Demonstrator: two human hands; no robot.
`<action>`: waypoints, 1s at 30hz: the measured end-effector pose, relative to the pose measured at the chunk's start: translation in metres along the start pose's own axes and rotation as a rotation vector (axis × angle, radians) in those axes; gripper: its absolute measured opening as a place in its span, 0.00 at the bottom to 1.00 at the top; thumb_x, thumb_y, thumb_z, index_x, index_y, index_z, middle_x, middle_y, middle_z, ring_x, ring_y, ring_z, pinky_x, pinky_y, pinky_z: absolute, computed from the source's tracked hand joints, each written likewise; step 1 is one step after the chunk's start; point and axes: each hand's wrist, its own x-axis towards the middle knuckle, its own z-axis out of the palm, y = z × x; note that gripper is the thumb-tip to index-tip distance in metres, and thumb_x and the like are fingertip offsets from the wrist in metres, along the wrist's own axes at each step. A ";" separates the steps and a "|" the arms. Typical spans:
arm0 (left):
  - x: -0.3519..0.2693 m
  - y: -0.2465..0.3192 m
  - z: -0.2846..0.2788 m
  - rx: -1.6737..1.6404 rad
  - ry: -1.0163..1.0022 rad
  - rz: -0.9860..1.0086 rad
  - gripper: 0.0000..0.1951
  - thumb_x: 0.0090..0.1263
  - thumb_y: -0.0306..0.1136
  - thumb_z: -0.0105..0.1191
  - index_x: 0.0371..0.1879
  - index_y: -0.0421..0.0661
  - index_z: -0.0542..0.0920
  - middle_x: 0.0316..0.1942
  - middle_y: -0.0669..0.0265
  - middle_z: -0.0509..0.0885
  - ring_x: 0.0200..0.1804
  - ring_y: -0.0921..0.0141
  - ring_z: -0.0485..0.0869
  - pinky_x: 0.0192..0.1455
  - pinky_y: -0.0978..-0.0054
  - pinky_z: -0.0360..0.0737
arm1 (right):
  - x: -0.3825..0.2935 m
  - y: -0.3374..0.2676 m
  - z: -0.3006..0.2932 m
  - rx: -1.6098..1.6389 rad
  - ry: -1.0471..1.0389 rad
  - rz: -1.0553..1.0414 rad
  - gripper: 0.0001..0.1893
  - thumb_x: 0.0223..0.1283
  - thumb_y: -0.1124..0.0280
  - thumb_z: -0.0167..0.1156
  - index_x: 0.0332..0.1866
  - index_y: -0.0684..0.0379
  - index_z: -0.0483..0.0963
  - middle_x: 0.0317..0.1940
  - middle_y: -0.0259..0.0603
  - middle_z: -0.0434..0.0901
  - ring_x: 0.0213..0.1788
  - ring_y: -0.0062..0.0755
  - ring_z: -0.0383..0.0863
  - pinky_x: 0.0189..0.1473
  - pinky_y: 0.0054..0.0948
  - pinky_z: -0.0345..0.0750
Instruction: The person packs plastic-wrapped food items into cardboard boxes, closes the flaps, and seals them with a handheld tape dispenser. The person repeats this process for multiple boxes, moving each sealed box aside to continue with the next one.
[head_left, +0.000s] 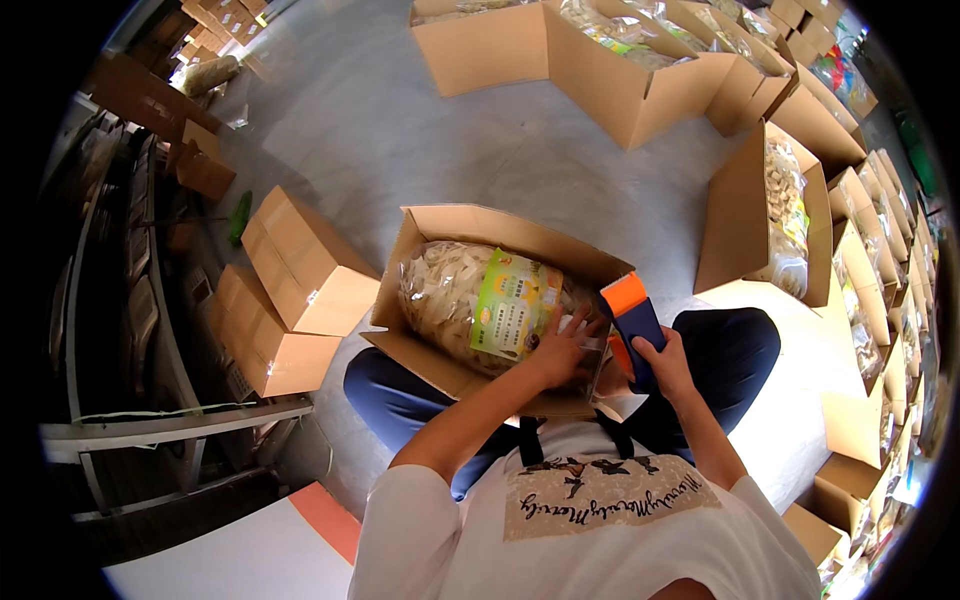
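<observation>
An open cardboard carton (431, 364) stands on the floor between my crossed legs. In it lies a clear plastic bag (442, 300) filled with pale, flat dried pieces, with a green and yellow printed label (504, 304) on top. My left hand (566, 349) rests on the bag's right end with its fingers spread, holding nothing. Just outside the carton's right end, my right hand (666, 364) grips a dark blue tape dispenser (641, 334). Its orange toothed head (624, 294) points up and away from me. Part of the dispenser's lower side is hidden.
Two closed cartons (307, 262) sit at the left beside a metal rack (180, 433). Several open cartons (484, 52) with filled bags curve around the far side and right. One open carton (735, 202) stands nearer on the right. A green object (240, 217) lies on the floor.
</observation>
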 end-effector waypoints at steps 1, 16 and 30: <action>-0.001 -0.004 -0.002 -0.026 0.021 0.005 0.35 0.54 0.53 0.63 0.62 0.54 0.75 0.76 0.62 0.49 0.77 0.55 0.36 0.72 0.36 0.35 | 0.000 0.001 -0.002 -0.007 -0.026 -0.003 0.15 0.55 0.65 0.67 0.38 0.68 0.77 0.26 0.36 0.79 0.25 0.19 0.76 0.27 0.20 0.73; -0.074 -0.195 -0.044 -0.490 0.317 -1.052 0.39 0.69 0.50 0.48 0.75 0.53 0.44 0.75 0.49 0.36 0.75 0.45 0.36 0.70 0.36 0.41 | 0.070 0.002 0.072 -0.073 -0.300 0.220 0.19 0.60 0.58 0.65 0.39 0.68 0.77 0.21 0.37 0.78 0.17 0.23 0.77 0.19 0.21 0.73; -0.161 -0.125 -0.100 -0.373 -0.453 -0.500 0.59 0.57 0.62 0.58 0.73 0.38 0.35 0.75 0.51 0.28 0.77 0.54 0.32 0.77 0.59 0.44 | 0.060 0.002 0.090 -0.065 -0.236 0.214 0.17 0.58 0.60 0.67 0.39 0.67 0.79 0.24 0.36 0.80 0.17 0.21 0.76 0.20 0.21 0.74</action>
